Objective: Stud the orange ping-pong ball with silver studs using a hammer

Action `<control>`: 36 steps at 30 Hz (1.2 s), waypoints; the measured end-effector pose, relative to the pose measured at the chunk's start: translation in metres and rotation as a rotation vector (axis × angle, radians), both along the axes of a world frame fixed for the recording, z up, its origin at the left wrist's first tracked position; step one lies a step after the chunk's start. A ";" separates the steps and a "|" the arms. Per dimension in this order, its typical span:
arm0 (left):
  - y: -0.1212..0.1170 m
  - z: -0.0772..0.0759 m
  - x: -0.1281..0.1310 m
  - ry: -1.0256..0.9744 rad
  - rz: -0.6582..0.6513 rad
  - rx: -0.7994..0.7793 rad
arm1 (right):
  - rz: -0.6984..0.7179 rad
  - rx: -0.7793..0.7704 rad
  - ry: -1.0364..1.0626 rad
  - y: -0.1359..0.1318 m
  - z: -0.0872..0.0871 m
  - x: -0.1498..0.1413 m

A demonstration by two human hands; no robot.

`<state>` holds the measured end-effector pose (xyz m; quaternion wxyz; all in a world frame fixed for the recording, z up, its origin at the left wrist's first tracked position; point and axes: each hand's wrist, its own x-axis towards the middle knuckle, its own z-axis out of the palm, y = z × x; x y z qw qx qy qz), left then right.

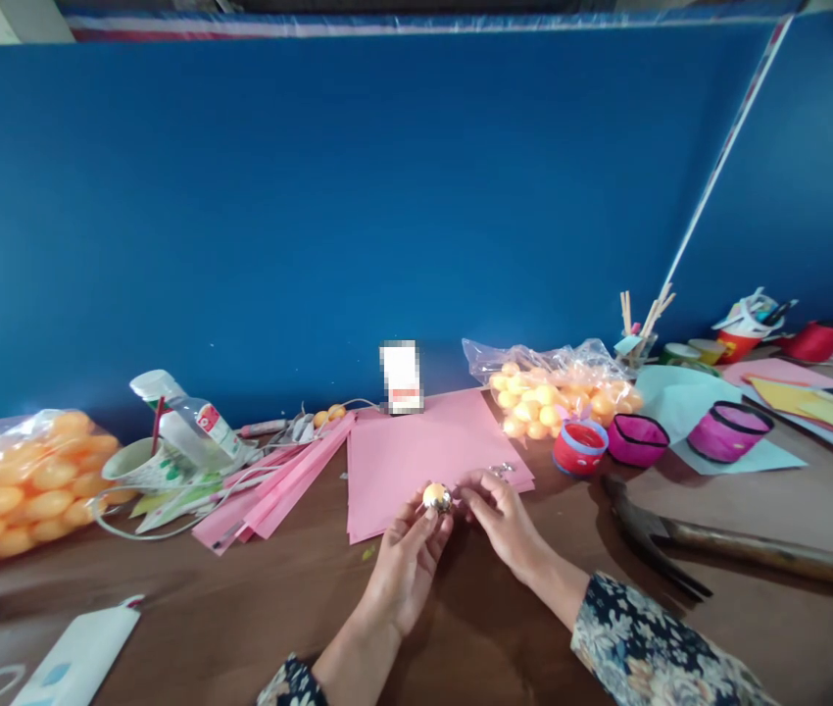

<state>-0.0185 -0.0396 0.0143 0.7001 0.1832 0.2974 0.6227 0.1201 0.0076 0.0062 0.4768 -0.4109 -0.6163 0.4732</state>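
My left hand point(409, 561) pinches a small orange ball point(436, 496) with shiny silver on its lower side. Just to its right, my right hand point(506, 520) has thumb and forefinger pinched close to the ball. Whatever those fingertips hold, if anything, is too small to make out. Both hands are over the near edge of a stack of pink paper sheets point(416, 451). A few small silvery bits point(505, 468) lie on the paper behind my right hand.
Plastic bags of orange balls point(41, 490) point(549, 397) lie at left and right. A hammer point(747, 549) rests on the right. Red point(579, 449) and magenta cups point(637, 439) stand behind it. Pink strips point(291, 480), a bottle point(203, 422) and a cable are left. A blue partition point(387, 196) stands behind.
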 end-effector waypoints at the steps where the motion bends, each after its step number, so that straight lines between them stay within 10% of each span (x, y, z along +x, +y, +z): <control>1: 0.001 0.000 -0.001 0.006 0.004 -0.010 | -0.025 0.054 -0.054 0.000 0.000 0.002; 7: 0.004 0.000 -0.002 0.098 0.039 -0.057 | -0.107 0.267 -0.334 0.006 0.008 0.017; 22: 0.001 0.005 0.001 0.241 0.002 0.074 | 0.179 -0.318 0.310 -0.008 0.012 0.002; 36: 0.001 0.001 0.001 0.391 0.054 0.114 | 0.207 -0.324 0.282 -0.009 0.013 0.001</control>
